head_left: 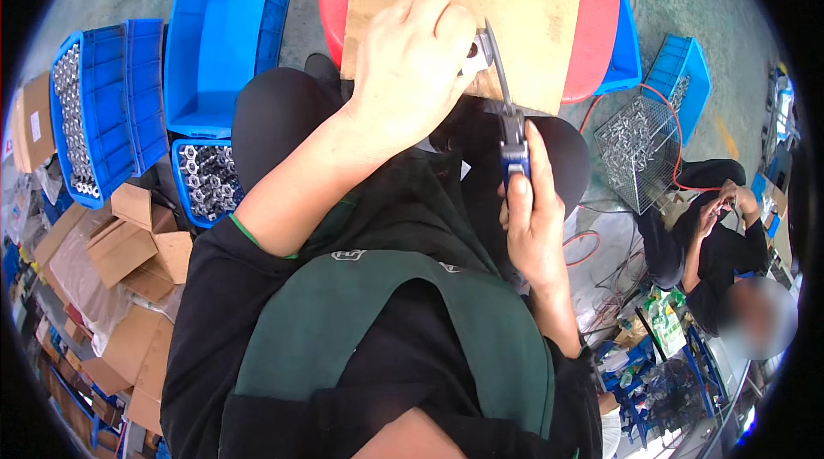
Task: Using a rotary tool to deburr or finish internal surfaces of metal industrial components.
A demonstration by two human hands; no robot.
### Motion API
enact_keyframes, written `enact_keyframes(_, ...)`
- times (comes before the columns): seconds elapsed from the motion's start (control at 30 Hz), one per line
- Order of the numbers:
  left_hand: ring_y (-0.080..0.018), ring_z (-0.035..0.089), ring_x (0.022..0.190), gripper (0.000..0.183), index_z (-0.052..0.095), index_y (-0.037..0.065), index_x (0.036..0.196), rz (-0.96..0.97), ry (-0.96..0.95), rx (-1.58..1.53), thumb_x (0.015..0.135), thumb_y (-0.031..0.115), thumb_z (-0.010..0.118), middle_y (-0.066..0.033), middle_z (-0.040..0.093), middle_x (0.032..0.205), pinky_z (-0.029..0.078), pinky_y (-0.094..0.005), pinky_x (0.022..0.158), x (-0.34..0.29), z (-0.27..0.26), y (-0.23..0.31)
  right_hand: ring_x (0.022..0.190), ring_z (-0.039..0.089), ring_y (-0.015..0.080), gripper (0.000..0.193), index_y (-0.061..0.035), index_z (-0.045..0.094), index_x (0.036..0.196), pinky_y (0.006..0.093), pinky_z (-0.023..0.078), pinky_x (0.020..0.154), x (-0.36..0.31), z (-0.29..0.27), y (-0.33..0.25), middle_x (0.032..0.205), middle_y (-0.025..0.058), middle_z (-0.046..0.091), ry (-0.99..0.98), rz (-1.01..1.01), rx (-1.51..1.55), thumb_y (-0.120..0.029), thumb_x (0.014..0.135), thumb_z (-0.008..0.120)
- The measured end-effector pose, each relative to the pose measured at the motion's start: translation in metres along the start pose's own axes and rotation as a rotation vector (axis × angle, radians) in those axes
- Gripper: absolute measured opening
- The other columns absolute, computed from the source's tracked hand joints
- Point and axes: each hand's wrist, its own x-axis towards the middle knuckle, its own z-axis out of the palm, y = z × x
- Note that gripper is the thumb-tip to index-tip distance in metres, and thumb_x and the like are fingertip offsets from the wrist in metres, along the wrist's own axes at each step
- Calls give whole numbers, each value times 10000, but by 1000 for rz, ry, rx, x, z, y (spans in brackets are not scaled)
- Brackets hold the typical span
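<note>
Tan wooden board [532, 4] on red rounded seat [598, 38]; small silver metal part [482, 55] over near edge, pinched in fingers of left hand [405, 72]. Right hand [536, 227]: fingers wrapped round blue-black tool [515, 151], slim dark blade [498, 66] pointing forward, immediately right of part.

Blue-and-black tool [514, 131], silvery metal part [485, 49]

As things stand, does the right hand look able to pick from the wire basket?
Probably not without freeing itself first: the right hand holds a blue-handled tool, and the wire basket stands out past the right knee.
</note>
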Motion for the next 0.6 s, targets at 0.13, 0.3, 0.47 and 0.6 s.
enact_keyframes(0.13,-313,539,677,263,483,51,738,16,19,-8,644,74,727,-112,486,741,449,-394,611,0,0,-1,544,416,24,486,-152,304,1480,183,378,496,-16,-1,5,758,-6,520,11,21,-4,-121,1002,389)
enact_keyframes(0.3,-264,563,723,323,538,60,812,50,-32,43,582,107,760,-89,498,789,477,-371,638,-1,0,-2,545,426,24,476,-144,314,1475,184,381,494,10,-1,-8,737,-7,522,15,-11,-44,-150,1008,405)
enact_keyframes(0.47,-300,542,673,260,495,48,737,39,38,-5,645,76,736,-107,490,735,452,-386,604,1,2,-2,539,416,22,468,-149,328,1471,177,371,484,36,-3,-15,730,-16,508,21,-107,1,-176,1012,413)
enact_keyframes(0.6,-301,541,674,260,500,46,734,28,25,8,652,84,744,-107,490,736,453,-388,606,2,2,-1,537,417,16,470,-154,320,1475,169,368,479,28,-6,-22,728,-15,501,32,-55,24,-192,1015,407)
